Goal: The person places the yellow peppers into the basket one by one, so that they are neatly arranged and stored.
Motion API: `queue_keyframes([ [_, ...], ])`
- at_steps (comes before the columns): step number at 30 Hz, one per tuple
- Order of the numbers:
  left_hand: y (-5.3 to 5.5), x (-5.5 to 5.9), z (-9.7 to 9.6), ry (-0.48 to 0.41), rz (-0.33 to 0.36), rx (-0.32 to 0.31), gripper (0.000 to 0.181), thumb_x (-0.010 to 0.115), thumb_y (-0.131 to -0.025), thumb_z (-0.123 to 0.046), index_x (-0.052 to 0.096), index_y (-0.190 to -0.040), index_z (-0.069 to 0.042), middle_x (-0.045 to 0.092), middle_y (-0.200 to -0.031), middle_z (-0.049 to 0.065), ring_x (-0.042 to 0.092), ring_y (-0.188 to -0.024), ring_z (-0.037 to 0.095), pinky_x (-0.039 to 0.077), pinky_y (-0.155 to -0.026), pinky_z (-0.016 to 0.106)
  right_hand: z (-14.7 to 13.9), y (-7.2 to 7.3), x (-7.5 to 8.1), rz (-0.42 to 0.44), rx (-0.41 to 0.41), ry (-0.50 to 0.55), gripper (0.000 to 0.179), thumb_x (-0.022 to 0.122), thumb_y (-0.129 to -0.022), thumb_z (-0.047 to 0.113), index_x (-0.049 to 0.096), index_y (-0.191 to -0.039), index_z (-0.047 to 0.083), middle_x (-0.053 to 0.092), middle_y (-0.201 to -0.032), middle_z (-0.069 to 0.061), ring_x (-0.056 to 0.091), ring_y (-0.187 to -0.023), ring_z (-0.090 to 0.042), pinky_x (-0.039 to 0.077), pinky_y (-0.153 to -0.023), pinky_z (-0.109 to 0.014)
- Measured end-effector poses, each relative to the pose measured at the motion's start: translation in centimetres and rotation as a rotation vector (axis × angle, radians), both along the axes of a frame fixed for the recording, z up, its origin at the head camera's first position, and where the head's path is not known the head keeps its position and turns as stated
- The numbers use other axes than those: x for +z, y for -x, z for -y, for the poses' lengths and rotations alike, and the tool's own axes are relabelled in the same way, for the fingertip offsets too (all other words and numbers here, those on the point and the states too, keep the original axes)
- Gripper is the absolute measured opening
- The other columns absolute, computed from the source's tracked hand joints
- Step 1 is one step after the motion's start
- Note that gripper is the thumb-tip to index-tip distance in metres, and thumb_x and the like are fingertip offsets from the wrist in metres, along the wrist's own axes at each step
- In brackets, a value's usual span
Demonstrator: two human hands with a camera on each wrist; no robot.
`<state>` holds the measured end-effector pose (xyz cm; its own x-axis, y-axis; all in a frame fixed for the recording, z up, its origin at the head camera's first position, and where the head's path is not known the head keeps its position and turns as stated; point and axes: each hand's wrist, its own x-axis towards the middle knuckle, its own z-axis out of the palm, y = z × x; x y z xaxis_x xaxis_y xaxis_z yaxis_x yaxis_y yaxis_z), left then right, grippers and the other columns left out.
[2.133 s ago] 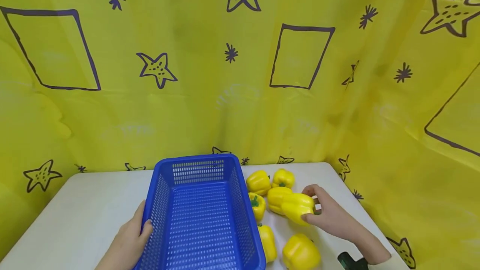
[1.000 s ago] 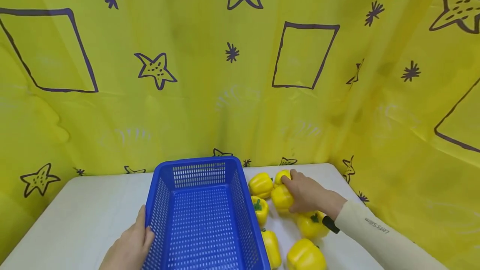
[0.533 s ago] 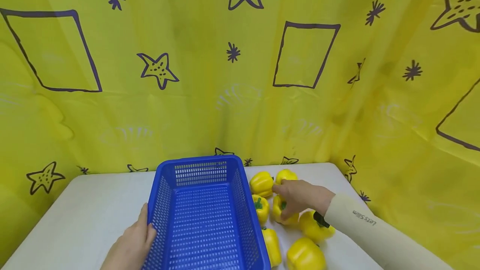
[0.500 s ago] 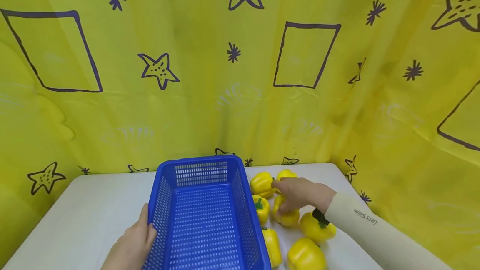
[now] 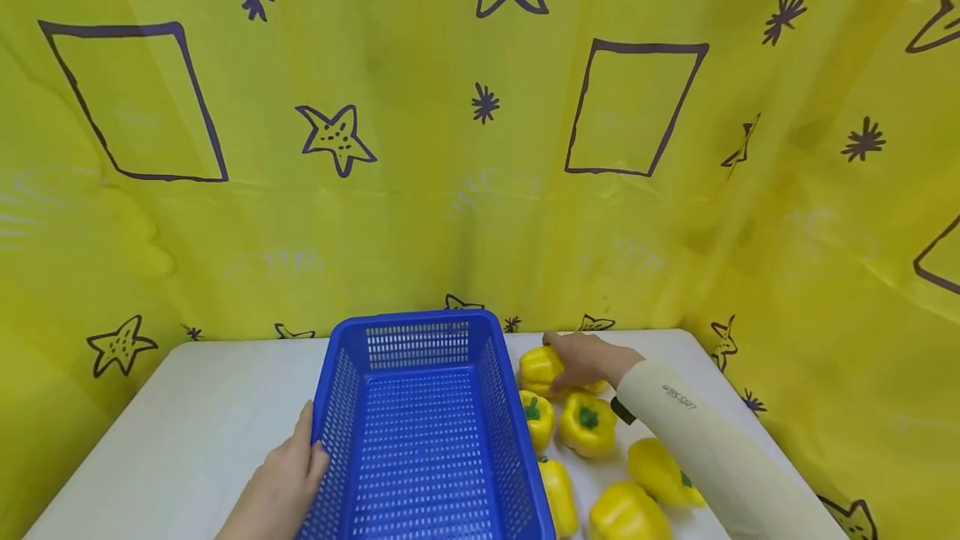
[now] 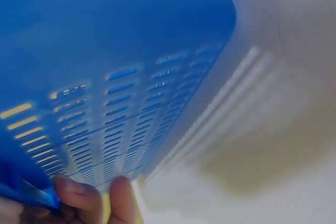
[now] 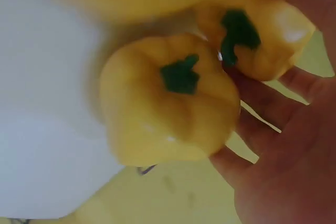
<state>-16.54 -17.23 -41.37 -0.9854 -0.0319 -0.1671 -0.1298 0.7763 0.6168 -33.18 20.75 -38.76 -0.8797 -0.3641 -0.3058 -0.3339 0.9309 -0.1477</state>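
In the head view my left hand (image 5: 277, 482) grips the left side of a blue perforated plastic basket (image 5: 491, 323), with the thumb on the rim. Its bent fingers show at the bottom of the left wrist view, against the slotted wall (image 6: 121, 100). My right hand (image 5: 588, 358) reaches over the back of a group of yellow bell peppers. Its thumb and fingers lie spread about the back-left pepper (image 5: 538, 369). In the right wrist view the extended fingers reach behind that pepper (image 7: 283, 24) and along a neighbouring pepper (image 7: 168, 108), which hides their tips.
Several more yellow bell peppers lie right of the basket, among them a middle one (image 5: 587, 425), a right one (image 5: 660, 472) and a front one (image 5: 628, 515). They rest on a white table (image 5: 225, 390). A yellow curtain (image 5: 405, 257) with drawn stars hangs behind it.
My right hand has set down the pepper it carried, turned the middle one stem-up, let it go and moved back to the far peppers. The left hand stays on the basket.
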Motion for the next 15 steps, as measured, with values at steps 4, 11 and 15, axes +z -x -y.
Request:
queue_keyframes([
  [4, 0.2, -0.1, -0.5, -0.036, -0.028, 0.01, 0.06, 0.034, -0.092, -0.019, 0.008, -0.143, 0.001, 0.044, -0.129, 0.028, 0.059, -0.095, 0.026, 0.051, -0.073, 0.051, -2.3, -0.7, 0.2, -0.026, -0.017, 0.104, 0.059, 0.069, -0.074, 0.041, 0.044, -0.121, 0.016, 0.058, -0.101, -0.001, 0.054, -0.091, -0.018, 0.045, -0.082, -0.04],
  [11, 1.0, -0.4, -2.0, -0.125, -0.082, -0.025, 0.058, 0.037, -0.093, -0.023, 0.013, -0.144, -0.005, 0.043, -0.134, 0.021, 0.058, -0.095, 0.021, 0.054, -0.072, 0.042, -7.7, -6.1, 0.5, -0.229, -0.075, 0.311, 0.061, 0.053, -0.085, 0.046, 0.04, -0.132, 0.008, 0.047, -0.129, -0.014, 0.045, -0.117, -0.031, 0.039, -0.094, -0.049],
  [15, 0.8, -0.4, -1.7, -0.122, -0.028, -0.021, 0.06, 0.035, -0.094, -0.025, 0.011, -0.144, -0.004, 0.04, -0.136, 0.022, 0.056, -0.1, 0.024, 0.051, -0.078, 0.048, -12.3, -12.3, -0.9, -0.081, -0.254, 0.275, 0.075, 0.052, -0.081, 0.056, 0.035, -0.134, 0.007, 0.045, -0.128, -0.023, 0.047, -0.113, -0.038, 0.039, -0.087, -0.057],
])
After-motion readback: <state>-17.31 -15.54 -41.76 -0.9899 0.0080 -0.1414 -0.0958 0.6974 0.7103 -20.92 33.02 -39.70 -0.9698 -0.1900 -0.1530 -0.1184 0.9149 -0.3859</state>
